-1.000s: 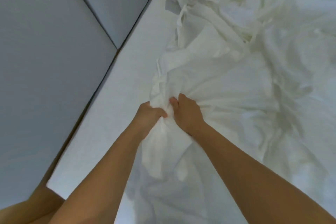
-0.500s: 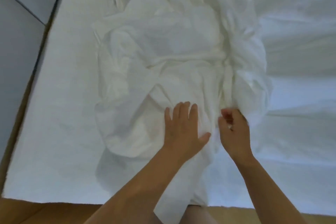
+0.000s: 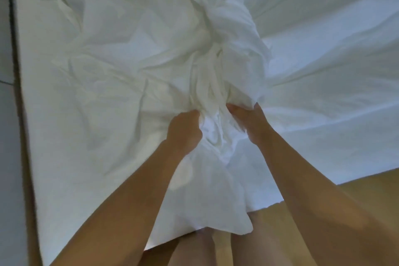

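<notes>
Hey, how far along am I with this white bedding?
Little looks done: the white bedding lies crumpled across the bed. In hand: left hand and right hand each grip a bunched fold near its near edge. Left: spreading and smoothing all of it.

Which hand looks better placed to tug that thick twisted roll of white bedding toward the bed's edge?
Probably the right hand: it grips the lower end of the twisted roll, while the left hand holds thinner pleats beside it.
</notes>
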